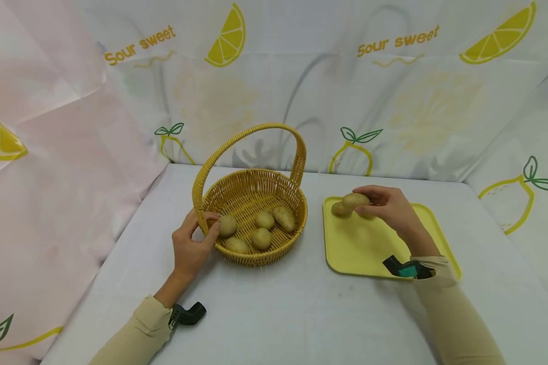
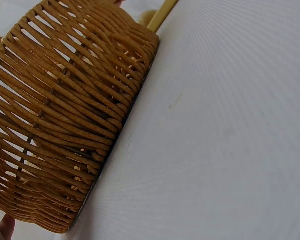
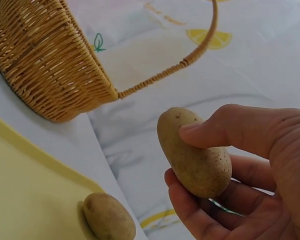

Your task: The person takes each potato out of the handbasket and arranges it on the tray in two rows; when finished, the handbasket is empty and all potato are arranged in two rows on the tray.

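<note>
My left hand [image 1: 191, 248] grips the near-left rim of a woven basket [image 1: 255, 261], beside the foot of its tall handle. Inside the basket lie several potatoes [image 1: 262, 238], and the fingertips are close to the leftmost one. In the left wrist view the basket's woven side [image 2: 65, 100] fills much of the picture, and most of the hand is hidden. Above the far part of a yellow tray [image 1: 370, 248], my right hand [image 1: 395, 210] pinches a potato [image 3: 195, 155] between thumb and fingers. Another potato [image 3: 109, 216] lies on the tray below it.
Basket and tray stand side by side on a white-covered table [image 1: 283, 314], with a strip of cloth between them. A lemon-printed curtain [image 1: 274, 76] rises behind the table and along both sides. The basket's handle [image 1: 255, 129] arches high over its opening.
</note>
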Demonstrator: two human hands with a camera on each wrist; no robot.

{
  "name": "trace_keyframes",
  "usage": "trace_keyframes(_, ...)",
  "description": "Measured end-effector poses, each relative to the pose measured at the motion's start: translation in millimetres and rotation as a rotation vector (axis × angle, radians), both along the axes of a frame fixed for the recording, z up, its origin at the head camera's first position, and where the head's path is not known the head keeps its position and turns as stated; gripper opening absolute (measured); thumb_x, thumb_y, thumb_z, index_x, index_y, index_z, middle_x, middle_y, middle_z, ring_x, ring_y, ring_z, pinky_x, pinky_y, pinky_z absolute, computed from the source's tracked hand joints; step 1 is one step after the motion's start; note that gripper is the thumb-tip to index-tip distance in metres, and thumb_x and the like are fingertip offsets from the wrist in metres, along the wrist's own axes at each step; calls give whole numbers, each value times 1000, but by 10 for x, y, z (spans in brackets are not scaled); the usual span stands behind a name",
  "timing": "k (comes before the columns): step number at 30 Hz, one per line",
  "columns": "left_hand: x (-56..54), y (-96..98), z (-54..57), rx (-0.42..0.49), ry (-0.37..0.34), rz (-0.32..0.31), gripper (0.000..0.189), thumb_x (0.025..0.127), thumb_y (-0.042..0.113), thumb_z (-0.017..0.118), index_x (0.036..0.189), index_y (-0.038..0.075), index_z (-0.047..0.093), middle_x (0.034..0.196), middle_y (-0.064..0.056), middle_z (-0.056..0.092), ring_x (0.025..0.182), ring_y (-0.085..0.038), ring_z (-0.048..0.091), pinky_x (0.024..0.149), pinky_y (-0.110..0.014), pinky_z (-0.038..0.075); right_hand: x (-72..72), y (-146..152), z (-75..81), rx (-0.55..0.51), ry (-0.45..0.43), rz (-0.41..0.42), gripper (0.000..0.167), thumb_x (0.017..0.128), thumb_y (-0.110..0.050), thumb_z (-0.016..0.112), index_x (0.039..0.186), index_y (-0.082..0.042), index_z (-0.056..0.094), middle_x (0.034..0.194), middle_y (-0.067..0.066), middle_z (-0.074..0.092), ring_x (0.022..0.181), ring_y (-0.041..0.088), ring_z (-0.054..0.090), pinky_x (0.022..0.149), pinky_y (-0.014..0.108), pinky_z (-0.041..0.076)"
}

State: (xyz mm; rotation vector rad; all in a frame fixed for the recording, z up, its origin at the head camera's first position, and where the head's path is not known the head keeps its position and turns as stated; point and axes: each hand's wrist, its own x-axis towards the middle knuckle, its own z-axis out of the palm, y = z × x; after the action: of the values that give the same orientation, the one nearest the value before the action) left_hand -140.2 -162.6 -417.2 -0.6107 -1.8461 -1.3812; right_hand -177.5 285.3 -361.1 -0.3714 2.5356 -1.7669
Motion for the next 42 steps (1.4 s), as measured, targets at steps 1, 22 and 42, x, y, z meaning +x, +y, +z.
trace_keyframes(1,-1,1,2,-1,1,1,13,85,-11,70,98,-11,71,99,-26,71,105,-21,65,97,-26,47,8,19,3,1,-1,-5,42,90,-7,82,128,4,70,111,1,74,92,14,71,78,26,58)
trace_keyframes(22,36,26,70,3,-14,0,13,83,-15,69,95,-13,70,97,-27,70,97,-43,64,96,-25,48,124,364,-11,-11,23,-70,44,91,-4,81,130,8,66,114,-3,74,100,7,70,85,19,55)
trace_keyframes(42,5,16,17,-3,-8,12,14,84,-13,69,97,-9,72,98,-27,70,102,-28,66,97,-24,47,152,621,-100,62,-16,-148,48,93,-9,80,135,8,63,112,-12,74,100,2,69,83,15,53)
